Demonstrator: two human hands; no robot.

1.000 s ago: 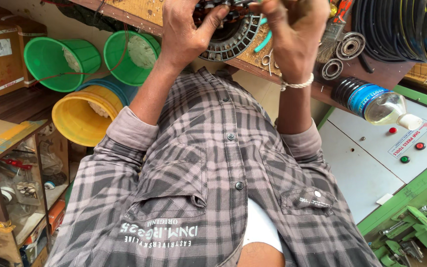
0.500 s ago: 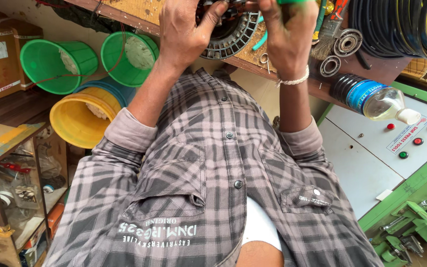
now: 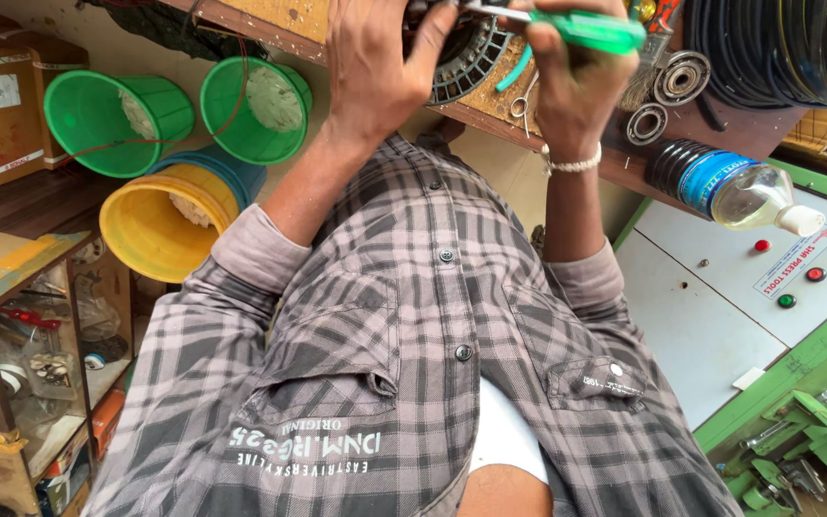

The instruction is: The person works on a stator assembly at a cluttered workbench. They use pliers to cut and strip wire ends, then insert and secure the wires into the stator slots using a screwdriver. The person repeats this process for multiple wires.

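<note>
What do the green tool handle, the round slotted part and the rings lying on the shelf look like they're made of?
Green tool handle: translucent glossy plastic, judging by the light passing through it. Round slotted part: looks like dull grey cast metal, with ribs and slots; partly hidden by the left hand. Rings: probably steel, with a bright silvery shine. The right hand grips the handle.

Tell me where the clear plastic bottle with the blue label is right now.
In the head view, the clear plastic bottle with the blue label lies on its side at the right, on the white panel of the green machine, just right of the right hand.
</note>
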